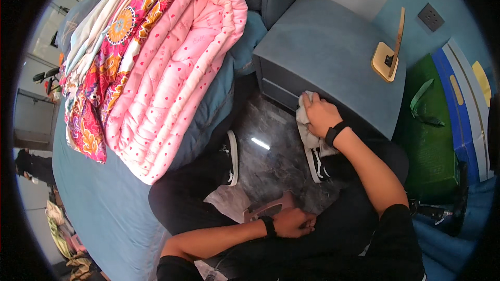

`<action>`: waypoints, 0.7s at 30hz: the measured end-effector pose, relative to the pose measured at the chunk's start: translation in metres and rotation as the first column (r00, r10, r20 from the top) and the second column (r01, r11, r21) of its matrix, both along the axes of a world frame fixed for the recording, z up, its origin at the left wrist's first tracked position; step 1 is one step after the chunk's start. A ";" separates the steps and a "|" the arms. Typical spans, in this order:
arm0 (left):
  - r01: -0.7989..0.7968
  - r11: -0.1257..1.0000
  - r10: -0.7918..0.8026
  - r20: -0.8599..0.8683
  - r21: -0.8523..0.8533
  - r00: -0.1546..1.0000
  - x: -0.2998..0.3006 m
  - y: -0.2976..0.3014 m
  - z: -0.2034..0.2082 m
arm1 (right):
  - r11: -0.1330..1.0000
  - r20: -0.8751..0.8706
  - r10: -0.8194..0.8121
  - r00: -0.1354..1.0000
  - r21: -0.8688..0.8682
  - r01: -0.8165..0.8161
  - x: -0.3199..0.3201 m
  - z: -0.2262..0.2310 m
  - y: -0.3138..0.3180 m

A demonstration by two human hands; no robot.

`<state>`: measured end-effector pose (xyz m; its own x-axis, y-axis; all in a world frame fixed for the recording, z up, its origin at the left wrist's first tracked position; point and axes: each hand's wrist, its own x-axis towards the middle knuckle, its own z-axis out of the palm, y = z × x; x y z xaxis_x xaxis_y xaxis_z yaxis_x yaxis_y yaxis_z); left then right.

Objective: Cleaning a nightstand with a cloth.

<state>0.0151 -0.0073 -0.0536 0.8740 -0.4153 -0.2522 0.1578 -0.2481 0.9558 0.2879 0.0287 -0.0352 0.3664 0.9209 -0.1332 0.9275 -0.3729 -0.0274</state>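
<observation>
My right hand [321,115], with a black band at the wrist, presses a whitish cloth [303,123] against the drawer front of a grey-blue nightstand [325,39]. The cloth hangs down below my fingers toward my shoe. My left hand [291,222], also with a dark wristband, rests across my lap with its fingers curled in. Nothing shows in that hand. Just beyond it stands a pinkish plastic frame [271,207], partly hidden by my legs.
A wooden stand [386,62] sits on the nightstand's top. Left of me, a bed [99,198] bears a pink quilt [177,67] and a patterned blanket [120,36]. A green bag [427,135] and blue-white box [461,109] stand right. Dark marbled floor [265,119] lies between my shoes.
</observation>
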 end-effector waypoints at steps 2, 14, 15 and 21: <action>0.005 1.000 -0.005 0.005 -0.008 1.000 0.001 0.001 0.000 | 0.987 0.036 0.136 0.990 0.079 -0.138 0.003 -0.007 0.009; -0.057 0.998 0.058 0.042 -0.018 0.997 -0.003 0.002 -0.002 | 0.992 0.147 0.009 0.989 -0.125 0.010 -0.014 0.001 0.003; -0.049 0.998 0.050 0.039 -0.028 0.998 -0.002 0.002 -0.001 | 0.995 0.132 0.000 0.991 -0.099 0.013 -0.012 0.003 0.001; -0.036 0.999 0.036 0.081 0.005 0.996 -0.001 0.001 -0.003 | 0.999 0.135 -0.026 0.991 -0.023 0.030 -0.006 -0.010 0.009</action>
<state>0.0145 -0.0066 -0.0567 0.9062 -0.3815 -0.1825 0.0888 -0.2503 0.9641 0.2823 0.0377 -0.0451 0.4079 0.9071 -0.1039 0.9113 -0.3977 0.1065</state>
